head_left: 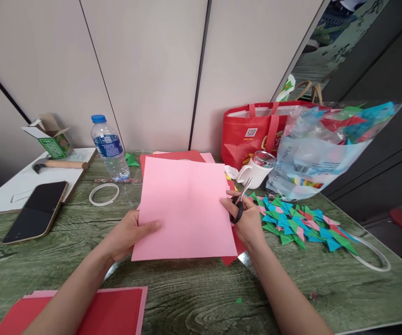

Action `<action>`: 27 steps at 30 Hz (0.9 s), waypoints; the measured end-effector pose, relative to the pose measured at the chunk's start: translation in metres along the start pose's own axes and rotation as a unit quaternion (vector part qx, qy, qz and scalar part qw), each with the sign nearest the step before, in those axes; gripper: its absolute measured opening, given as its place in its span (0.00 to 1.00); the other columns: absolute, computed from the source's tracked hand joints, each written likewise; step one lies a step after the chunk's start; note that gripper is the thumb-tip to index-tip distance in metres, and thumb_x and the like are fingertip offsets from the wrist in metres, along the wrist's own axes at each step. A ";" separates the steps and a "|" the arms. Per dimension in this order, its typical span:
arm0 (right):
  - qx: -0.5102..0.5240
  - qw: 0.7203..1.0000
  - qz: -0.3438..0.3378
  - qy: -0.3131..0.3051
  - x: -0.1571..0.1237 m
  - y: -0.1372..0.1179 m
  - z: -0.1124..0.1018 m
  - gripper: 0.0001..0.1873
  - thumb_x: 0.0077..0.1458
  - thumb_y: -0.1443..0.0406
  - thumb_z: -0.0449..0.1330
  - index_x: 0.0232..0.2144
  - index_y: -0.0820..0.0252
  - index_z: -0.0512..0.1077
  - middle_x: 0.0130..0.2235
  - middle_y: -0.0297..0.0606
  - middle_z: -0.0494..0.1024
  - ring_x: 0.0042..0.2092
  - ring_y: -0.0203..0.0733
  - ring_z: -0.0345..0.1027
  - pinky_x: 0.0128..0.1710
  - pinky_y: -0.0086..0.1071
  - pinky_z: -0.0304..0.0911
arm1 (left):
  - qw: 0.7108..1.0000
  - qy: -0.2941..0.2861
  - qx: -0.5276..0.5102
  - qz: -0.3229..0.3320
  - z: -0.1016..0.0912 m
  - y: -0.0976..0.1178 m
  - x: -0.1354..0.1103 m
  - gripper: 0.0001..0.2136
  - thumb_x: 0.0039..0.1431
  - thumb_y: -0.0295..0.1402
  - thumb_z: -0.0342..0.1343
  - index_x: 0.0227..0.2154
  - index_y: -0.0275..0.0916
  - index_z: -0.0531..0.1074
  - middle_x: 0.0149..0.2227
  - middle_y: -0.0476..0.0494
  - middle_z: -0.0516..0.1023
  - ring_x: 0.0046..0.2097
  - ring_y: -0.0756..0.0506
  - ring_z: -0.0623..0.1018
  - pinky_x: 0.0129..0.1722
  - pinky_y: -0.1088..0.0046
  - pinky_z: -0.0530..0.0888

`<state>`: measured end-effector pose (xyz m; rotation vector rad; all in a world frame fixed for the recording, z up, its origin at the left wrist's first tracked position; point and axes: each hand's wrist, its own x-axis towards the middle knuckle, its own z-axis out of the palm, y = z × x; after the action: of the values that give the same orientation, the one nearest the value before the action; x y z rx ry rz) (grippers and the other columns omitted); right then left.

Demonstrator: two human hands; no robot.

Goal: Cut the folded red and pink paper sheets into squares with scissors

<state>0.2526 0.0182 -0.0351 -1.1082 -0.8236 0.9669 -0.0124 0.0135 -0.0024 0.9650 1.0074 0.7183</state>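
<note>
My left hand (pixel 128 234) pinches the left edge of a large pink paper sheet (pixel 186 209), thumb on top, holding it up over the table. My right hand (pixel 243 218) grips black-handled scissors (pixel 240 203) at the sheet's right edge, blades pointing up and away. Red sheets (pixel 173 156) lie underneath and behind the pink one.
Green wood-grain table (pixel 194 293). Phone (pixel 36 211), tape ring (pixel 103 193), water bottle (pixel 110 150) and a small green box (pixel 52 137) at left. White mug (pixel 258 170), red bag (pixel 253 130), plastic bag of paper (pixel 319 149), pile of folded coloured pieces (pixel 298 223) at right. Red and pink sheets (pixel 113 309) near me.
</note>
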 end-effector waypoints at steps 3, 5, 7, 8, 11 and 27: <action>0.016 1.000 0.009 -0.009 -0.001 0.000 0.000 0.20 0.32 0.64 0.69 0.32 0.58 0.71 0.23 0.28 0.69 0.22 0.31 0.60 0.21 0.26 0.55 | 1.000 -0.029 -0.005 0.001 -0.004 0.001 0.000 0.15 0.43 0.32 0.64 0.36 0.37 0.75 0.34 0.39 0.81 0.30 0.45 0.78 0.29 0.72 0.74; 0.023 0.999 0.021 -0.025 -0.003 -0.001 0.001 0.19 0.32 0.65 0.69 0.31 0.58 0.71 0.22 0.27 0.68 0.21 0.30 0.59 0.20 0.25 0.53 | 0.999 -0.009 -0.034 0.022 -0.009 0.004 0.001 0.14 0.44 0.34 0.63 0.36 0.37 0.75 0.32 0.40 0.81 0.29 0.45 0.78 0.27 0.73 0.74; 0.025 0.998 0.034 -0.040 -0.006 -0.001 0.003 0.19 0.31 0.66 0.69 0.30 0.58 0.71 0.22 0.26 0.68 0.21 0.29 0.58 0.19 0.24 0.51 | 0.996 0.028 -0.066 0.046 -0.014 0.006 0.003 0.15 0.44 0.37 0.63 0.36 0.36 0.75 0.31 0.40 0.81 0.27 0.45 0.78 0.25 0.74 0.74; 0.024 0.998 0.040 -0.046 -0.007 -0.001 0.005 0.19 0.31 0.67 0.69 0.30 0.59 0.71 0.22 0.26 0.68 0.21 0.28 0.58 0.19 0.24 0.51 | 0.995 0.046 -0.073 0.052 -0.015 0.007 0.005 0.14 0.44 0.37 0.63 0.35 0.36 0.75 0.30 0.40 0.81 0.26 0.45 0.78 0.24 0.74 0.74; 0.011 0.997 0.050 -0.053 -0.010 0.001 0.007 0.19 0.30 0.66 0.69 0.29 0.59 0.70 0.21 0.27 0.69 0.20 0.29 0.58 0.19 0.24 0.52 | 0.991 0.098 -0.063 0.060 -0.015 0.007 0.008 0.12 0.42 0.35 0.64 0.30 0.35 0.75 0.25 0.43 0.81 0.23 0.47 0.77 0.22 0.74 0.74; 0.014 1.000 0.020 -0.008 -0.004 0.004 0.003 0.21 0.29 0.66 0.70 0.31 0.58 0.70 0.22 0.25 0.65 0.21 0.27 0.56 0.18 0.22 0.51 | 1.000 0.016 -0.003 -0.014 -0.008 0.008 -0.002 0.12 0.45 0.35 0.62 0.33 0.36 0.75 0.27 0.43 0.80 0.25 0.46 0.78 0.23 0.74 0.74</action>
<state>0.2474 0.0163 -0.0386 -1.0986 -0.8009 1.0185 -0.0211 0.0176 0.0045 0.9357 1.0440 0.7150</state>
